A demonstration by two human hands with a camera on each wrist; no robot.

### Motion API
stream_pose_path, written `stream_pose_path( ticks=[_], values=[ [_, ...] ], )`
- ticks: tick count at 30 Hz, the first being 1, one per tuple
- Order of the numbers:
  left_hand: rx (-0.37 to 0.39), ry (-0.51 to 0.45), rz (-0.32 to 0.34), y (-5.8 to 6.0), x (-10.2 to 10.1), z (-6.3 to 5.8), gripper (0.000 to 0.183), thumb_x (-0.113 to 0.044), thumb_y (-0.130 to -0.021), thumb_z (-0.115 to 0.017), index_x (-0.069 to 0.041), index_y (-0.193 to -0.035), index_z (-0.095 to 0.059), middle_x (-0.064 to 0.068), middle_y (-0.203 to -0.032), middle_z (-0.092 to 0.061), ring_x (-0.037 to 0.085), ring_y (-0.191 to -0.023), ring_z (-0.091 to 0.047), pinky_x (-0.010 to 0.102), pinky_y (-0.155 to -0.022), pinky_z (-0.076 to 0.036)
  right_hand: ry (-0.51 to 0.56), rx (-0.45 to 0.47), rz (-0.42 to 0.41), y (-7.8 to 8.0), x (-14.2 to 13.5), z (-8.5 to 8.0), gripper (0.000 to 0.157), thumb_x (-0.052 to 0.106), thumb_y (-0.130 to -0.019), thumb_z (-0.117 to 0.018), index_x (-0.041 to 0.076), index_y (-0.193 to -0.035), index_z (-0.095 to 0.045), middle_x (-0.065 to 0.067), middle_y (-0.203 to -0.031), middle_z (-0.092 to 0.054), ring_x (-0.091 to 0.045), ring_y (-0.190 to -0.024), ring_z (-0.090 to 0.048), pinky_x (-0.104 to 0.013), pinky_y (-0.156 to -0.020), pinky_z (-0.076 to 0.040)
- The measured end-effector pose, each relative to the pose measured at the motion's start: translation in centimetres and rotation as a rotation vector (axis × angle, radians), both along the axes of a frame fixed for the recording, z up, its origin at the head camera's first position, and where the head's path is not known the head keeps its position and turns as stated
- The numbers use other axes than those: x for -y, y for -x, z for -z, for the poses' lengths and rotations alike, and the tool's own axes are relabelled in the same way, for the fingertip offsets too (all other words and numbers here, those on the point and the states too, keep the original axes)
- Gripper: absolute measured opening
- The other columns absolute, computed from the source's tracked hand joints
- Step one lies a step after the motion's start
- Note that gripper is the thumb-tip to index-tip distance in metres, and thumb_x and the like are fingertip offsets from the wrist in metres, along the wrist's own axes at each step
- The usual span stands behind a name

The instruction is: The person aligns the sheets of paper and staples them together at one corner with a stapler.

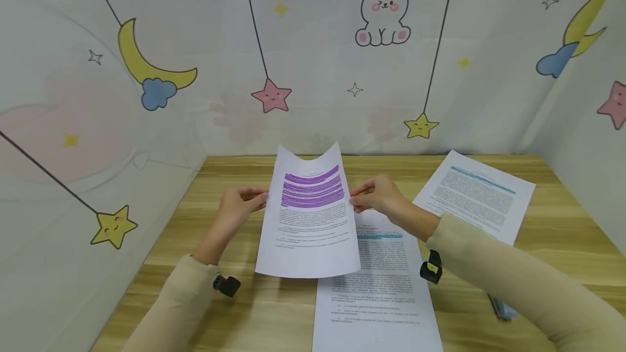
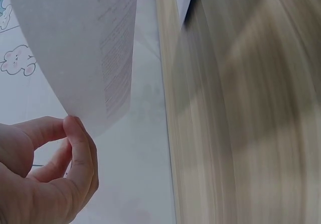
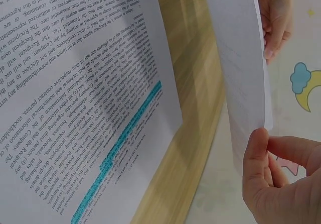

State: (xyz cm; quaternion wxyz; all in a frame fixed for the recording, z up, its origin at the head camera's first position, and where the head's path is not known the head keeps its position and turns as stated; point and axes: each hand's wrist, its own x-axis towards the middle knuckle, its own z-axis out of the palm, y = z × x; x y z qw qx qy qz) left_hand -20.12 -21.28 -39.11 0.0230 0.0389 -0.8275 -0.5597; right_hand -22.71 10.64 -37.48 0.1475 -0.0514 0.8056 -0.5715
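Note:
A printed sheet of paper [image 1: 313, 232] with purple highlighted lines across its upper half is held up off the table, bowed between two hands. My left hand [image 1: 239, 208] pinches its left edge between thumb and fingers; the left wrist view shows this hand [image 2: 55, 169] at the sheet's edge, with the sheet's back [image 2: 75, 48] toward the camera. My right hand [image 1: 379, 197] pinches the opposite edge, and in the right wrist view its thumb and fingertips [image 3: 258, 138] meet on the paper. Partly beneath it, another printed sheet [image 1: 376, 297] with blue highlighting lies on the table.
A further sheet [image 1: 481, 194] with blue highlighting lies at the back right of the wooden table [image 1: 244, 314]. A small dark-edged object [image 1: 502, 308] sits partly behind my right sleeve. Behind the table hangs a white curtain [image 1: 323, 31] printed with stars, moons and a rabbit.

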Motion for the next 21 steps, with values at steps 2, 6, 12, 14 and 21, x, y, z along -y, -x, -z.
stream_pose_path(
  ticks=[2, 6, 12, 14, 21],
  values=[
    [0.005, -0.015, 0.001, 0.0, -0.3, 0.0, 0.025, -0.007, -0.095, -0.068, 0.012, -0.113, -0.067, 0.025, -0.113, -0.067, 0.022, -0.093, -0.069, 0.026, -0.082, -0.059, -0.001, 0.001, -0.002, -0.2, -0.4, -0.1, 0.020, -0.002, -0.090, -0.071, -0.013, -0.106, -0.068, -0.018, -0.092, -0.071, -0.019, -0.068, -0.068, -0.030, -0.070, -0.061],
    [0.011, -0.035, 0.011, -0.2, -1.0, 0.1, 0.024, -0.005, -0.095, -0.068, 0.011, -0.112, -0.068, 0.024, -0.112, -0.067, 0.020, -0.091, -0.068, 0.029, -0.082, -0.059, -0.007, 0.009, 0.010, -0.7, -1.3, 0.1, 0.020, -0.002, -0.089, -0.072, -0.012, -0.106, -0.068, -0.018, -0.092, -0.071, -0.020, -0.069, -0.069, -0.032, -0.072, -0.062],
    [0.003, -0.068, 0.025, -0.6, -2.2, 0.0, 0.020, -0.001, -0.094, -0.068, 0.012, -0.110, -0.069, 0.024, -0.108, -0.068, 0.017, -0.086, -0.068, 0.032, -0.082, -0.060, -0.021, 0.006, 0.032, -1.5, -2.5, 0.2, 0.022, 0.001, -0.090, -0.072, -0.011, -0.109, -0.068, -0.018, -0.095, -0.072, -0.025, -0.074, -0.071, -0.037, -0.077, -0.061],
    [0.001, -0.083, 0.030, -0.8, -2.5, 0.0, 0.020, 0.000, -0.093, -0.068, 0.012, -0.109, -0.069, 0.024, -0.107, -0.068, 0.017, -0.085, -0.068, 0.031, -0.081, -0.060, -0.019, 0.004, 0.032, -1.7, -2.8, 0.3, 0.023, 0.001, -0.090, -0.072, -0.011, -0.109, -0.068, -0.019, -0.096, -0.072, -0.024, -0.073, -0.070, -0.036, -0.077, -0.061],
    [0.010, -0.128, 0.065, -1.0, -3.2, 0.0, 0.023, 0.000, -0.094, -0.068, 0.014, -0.112, -0.067, 0.024, -0.106, -0.067, 0.016, -0.084, -0.068, 0.032, -0.082, -0.059, -0.021, 0.015, 0.028, -2.5, -3.8, -0.1, 0.025, 0.003, -0.090, -0.073, -0.012, -0.110, -0.067, -0.017, -0.094, -0.072, -0.021, -0.072, -0.070, -0.031, -0.072, -0.061]
  ],
)
